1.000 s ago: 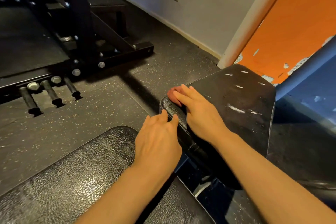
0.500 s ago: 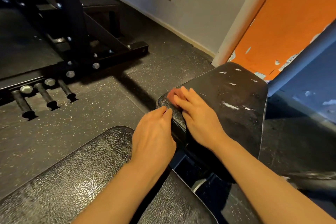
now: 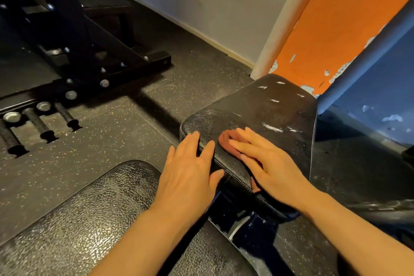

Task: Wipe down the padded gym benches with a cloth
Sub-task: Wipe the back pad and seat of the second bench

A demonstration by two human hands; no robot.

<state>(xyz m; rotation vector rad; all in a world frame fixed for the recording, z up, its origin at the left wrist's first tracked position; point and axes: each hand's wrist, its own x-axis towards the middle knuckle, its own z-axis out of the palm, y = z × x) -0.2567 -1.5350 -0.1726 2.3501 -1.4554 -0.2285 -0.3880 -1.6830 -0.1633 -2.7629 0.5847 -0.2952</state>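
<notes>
Reddish cloth (image 3: pixel 228 141) under flat right hand (image 3: pixel 271 170) | near-left corner of seat pad (image 3: pixel 268 110) | unwiped pad runs far-right | left hand (image 3: pixel 190 168) flat on near edge, gripping nothing

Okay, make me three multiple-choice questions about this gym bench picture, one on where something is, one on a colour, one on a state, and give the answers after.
1. Where does the cloth lie?
A. on the floor
B. under the right hand on the smaller pad
C. on the wall socket

2. What colour is the cloth?
A. reddish brown
B. white
C. bright green

3. How are the fingers of the left hand?
A. balled into a fist
B. pinching the cloth
C. straight, resting over the pad's near edge

Answers:
1. B, the cloth pokes out from beneath the right hand's flat fingers on the pad.
2. A, the visible part past the fingertips is reddish brown.
3. C, the left fingers lie extended on the pad's corner and hold nothing.
</notes>
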